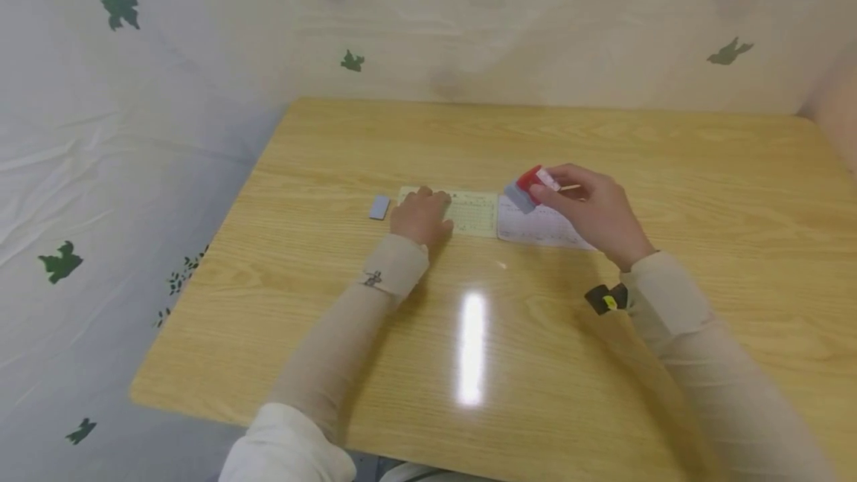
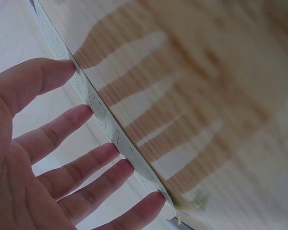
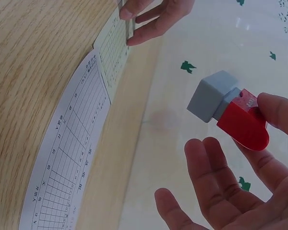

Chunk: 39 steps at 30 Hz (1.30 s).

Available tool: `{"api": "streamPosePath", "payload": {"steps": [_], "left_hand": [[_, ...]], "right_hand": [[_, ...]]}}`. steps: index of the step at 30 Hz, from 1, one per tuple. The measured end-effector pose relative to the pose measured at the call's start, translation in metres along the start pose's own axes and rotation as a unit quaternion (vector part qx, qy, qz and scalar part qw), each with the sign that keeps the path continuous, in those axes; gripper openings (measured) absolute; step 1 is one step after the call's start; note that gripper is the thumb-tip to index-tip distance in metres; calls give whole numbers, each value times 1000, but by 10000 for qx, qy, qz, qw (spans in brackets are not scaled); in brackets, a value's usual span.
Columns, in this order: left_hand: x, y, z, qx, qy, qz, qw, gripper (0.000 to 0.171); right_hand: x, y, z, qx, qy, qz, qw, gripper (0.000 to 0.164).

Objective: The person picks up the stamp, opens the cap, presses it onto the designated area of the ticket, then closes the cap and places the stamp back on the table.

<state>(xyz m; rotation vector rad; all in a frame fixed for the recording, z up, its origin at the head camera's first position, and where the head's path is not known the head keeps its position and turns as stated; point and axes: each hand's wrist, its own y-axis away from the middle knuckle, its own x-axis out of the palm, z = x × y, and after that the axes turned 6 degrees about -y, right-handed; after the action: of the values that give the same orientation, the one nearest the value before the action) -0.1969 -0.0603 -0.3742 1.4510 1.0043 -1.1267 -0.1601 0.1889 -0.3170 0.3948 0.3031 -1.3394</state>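
My right hand (image 1: 592, 203) pinches a stamp (image 3: 240, 115) by its red handle between thumb and forefinger, the other fingers held away from it. The stamp's grey block faces away from the palm, and it hangs above the white printed form (image 3: 67, 143), apart from the paper. My left hand (image 1: 423, 216) lies spread on a pale yellow-green form (image 1: 475, 214); in the left wrist view its fingertips (image 2: 79, 115) touch the paper. The two forms lie end to end and meet at their short edges.
A small grey rectangular piece (image 1: 379, 207) lies on the wooden table (image 1: 321, 147) just left of the yellow-green form. Behind the table hangs a pale sheet (image 1: 428, 13) with green bird shapes. A bright glare shows on the tabletop near the front.
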Motion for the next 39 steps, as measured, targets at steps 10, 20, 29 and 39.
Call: {"api": "streamPosePath", "payload": {"steps": [10, 20, 29, 39], "left_hand": [[0, 0, -3, 57, 42, 4, 10000, 51], [0, 1, -5, -1, 129, 17, 9999, 51], [1, 1, -4, 14, 151, -31, 9999, 49], [0, 2, -3, 23, 139, -103, 9998, 48]], "right_hand": [[2, -6, -4, -10, 185, 121, 9998, 51], [9, -11, -4, -147, 340, 312, 9988, 53], [18, -16, -2, -77, 424, 525, 9977, 46], [27, -24, -4, -49, 801, 733, 9941, 51]]}}
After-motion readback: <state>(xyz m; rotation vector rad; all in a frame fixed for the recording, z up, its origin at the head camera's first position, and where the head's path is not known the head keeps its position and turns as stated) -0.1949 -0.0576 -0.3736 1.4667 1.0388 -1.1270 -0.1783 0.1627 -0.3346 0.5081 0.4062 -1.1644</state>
